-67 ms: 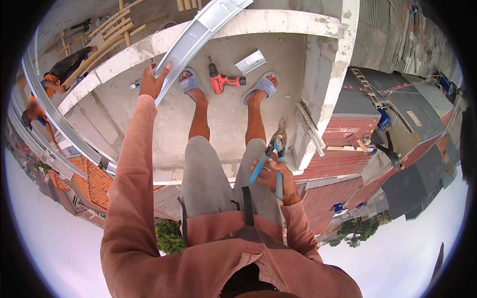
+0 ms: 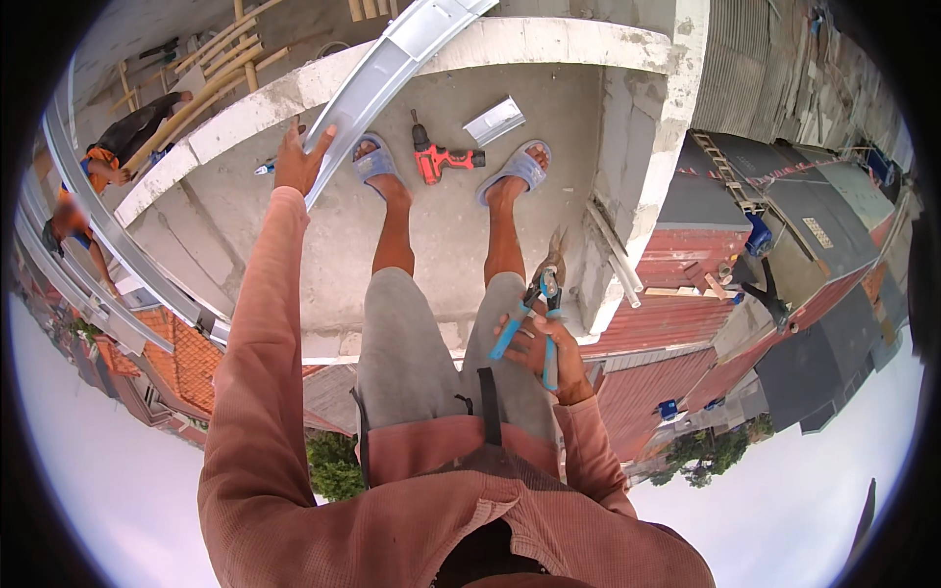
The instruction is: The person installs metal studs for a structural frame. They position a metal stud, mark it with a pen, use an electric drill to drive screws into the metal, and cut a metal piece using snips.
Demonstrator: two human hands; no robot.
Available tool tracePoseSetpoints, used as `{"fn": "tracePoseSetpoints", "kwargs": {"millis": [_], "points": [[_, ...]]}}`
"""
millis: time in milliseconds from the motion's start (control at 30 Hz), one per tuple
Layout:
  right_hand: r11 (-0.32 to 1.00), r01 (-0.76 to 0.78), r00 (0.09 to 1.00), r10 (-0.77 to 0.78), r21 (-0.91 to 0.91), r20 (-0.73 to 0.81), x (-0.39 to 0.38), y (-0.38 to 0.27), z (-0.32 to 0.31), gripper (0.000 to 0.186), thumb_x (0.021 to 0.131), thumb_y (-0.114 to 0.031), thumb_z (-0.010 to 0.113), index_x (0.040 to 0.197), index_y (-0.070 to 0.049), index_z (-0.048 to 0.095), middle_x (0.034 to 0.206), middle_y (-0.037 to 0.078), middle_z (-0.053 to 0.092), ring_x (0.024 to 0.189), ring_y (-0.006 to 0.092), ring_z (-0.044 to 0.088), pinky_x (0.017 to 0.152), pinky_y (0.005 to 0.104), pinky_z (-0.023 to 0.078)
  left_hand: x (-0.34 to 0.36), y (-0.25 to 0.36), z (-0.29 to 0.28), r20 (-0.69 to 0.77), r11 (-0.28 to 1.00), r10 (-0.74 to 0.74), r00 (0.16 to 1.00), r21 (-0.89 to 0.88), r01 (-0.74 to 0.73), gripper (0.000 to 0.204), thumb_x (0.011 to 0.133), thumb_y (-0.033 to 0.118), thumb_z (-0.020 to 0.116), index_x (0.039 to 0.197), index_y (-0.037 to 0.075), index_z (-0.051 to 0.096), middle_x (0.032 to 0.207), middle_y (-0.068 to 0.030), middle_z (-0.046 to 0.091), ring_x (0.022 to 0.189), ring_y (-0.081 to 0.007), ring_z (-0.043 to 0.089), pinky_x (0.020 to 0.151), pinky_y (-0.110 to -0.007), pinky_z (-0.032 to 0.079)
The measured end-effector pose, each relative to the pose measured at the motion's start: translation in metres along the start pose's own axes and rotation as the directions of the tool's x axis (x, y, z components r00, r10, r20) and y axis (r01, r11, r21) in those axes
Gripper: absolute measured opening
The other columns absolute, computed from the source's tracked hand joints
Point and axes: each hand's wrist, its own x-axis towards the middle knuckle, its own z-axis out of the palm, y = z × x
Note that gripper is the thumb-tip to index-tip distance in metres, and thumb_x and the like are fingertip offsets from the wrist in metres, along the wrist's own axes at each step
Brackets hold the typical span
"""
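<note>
A long galvanised metal channel (image 2: 377, 73) slants from my left hand up over the low white wall. My left hand (image 2: 300, 165) grips its lower end, thumb along one edge. In my right hand (image 2: 566, 367), held in front of my right thigh, is a pair of tin snips (image 2: 548, 284) with blue-and-grey handles spread apart and jaws pointing away from me. On the concrete between my sandalled feet lies a red and black cordless drill (image 2: 441, 159). Just beyond it rests a short metal offcut (image 2: 495, 121).
A low white wall (image 2: 559, 39) bounds the ledge I stand on. Small pipes (image 2: 615, 253) lean at the right. To the left are more metal channels (image 2: 127, 235), bamboo poles (image 2: 221, 83) and another person (image 2: 103, 167). Roofs (image 2: 637, 314) lie below, beyond the edge. A small blue tool (image 2: 265, 169) lies near my left hand.
</note>
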Motion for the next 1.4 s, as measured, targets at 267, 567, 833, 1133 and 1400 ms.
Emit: {"fn": "tracePoseSetpoints", "kwargs": {"millis": [267, 567, 833, 1133, 1400], "points": [[1.000, 0.021, 1.000, -0.021, -0.011, 0.000, -0.001, 0.006, 0.005, 0.055, 0.100, -0.050, 0.063, 0.136, -0.010, 0.050, 0.134, 0.013, 0.061, 0.125, 0.0302, 0.060, 0.102, 0.0492, 0.048, -0.012, 0.008, -0.010, -0.036, 0.998, -0.035, 0.999, 0.057, 0.037, 0.111, 0.084, 0.074, 0.067, 0.155, -0.006, 0.036, 0.150, -0.0310, 0.047, 0.139, -0.0439, 0.047, 0.117, -0.047, 0.036], [0.994, 0.101, 0.962, -0.107, -0.038, -0.250, 0.079, -0.002, 0.019, 0.065, 0.089, -0.055, 0.073, 0.135, -0.016, 0.049, 0.114, 0.011, 0.060, 0.108, 0.0269, 0.063, 0.089, 0.0472, 0.052, -0.108, 0.109, 0.017, -0.245, 0.896, 0.379, 0.892, -0.141, -0.420, 0.032, 0.099, 0.023, 0.070, 0.122, 0.002, 0.064, 0.111, -0.0129, 0.068, 0.109, -0.0300, 0.062, 0.099, -0.040, 0.048], [0.948, 0.257, 0.907, -0.304, -0.188, -0.292, 0.218, -0.044, -0.011, 0.079, 0.088, -0.044, 0.073, 0.148, -0.004, 0.040, 0.127, 0.007, 0.049, 0.121, 0.0219, 0.045, 0.109, 0.0340, 0.033, -0.059, 0.134, 0.251, 0.166, 0.915, 0.324, 0.931, 0.196, -0.353, 0.084, 0.088, 0.056, 0.073, 0.148, 0.005, 0.045, 0.137, -0.0187, 0.055, 0.129, -0.0349, 0.052, 0.110, -0.048, 0.039], [0.951, 0.308, 0.899, -0.289, 0.009, -0.328, 0.231, -0.076, -0.051, 0.049, 0.087, -0.045, 0.075, 0.116, -0.014, 0.050, 0.089, 0.000, 0.053, 0.083, 0.0113, 0.057, 0.072, 0.0279, 0.047, -0.001, 0.127, 0.416, 0.131, 0.729, 0.284, 0.950, 0.614, -0.303, 0.111, 0.075, 0.064, 0.081, 0.158, 0.010, 0.031, 0.143, -0.0172, 0.046, 0.133, -0.0382, 0.044, 0.115, -0.052, 0.034], [0.967, 0.255, 0.925, -0.244, -0.002, -0.292, 0.232, -0.078, -0.060, 0.064, 0.086, -0.047, 0.073, 0.131, -0.009, 0.046, 0.110, 0.006, 0.051, 0.101, 0.0167, 0.051, 0.089, 0.0321, 0.041, 0.029, 0.123, 0.365, 0.579, 0.921, 0.126, 0.806, -0.371, 0.122, 0.073, 0.087, 0.046, 0.078, 0.139, 0.005, 0.049, 0.141, -0.0156, 0.055, 0.133, -0.0296, 0.053, 0.117, -0.043, 0.038]]}}
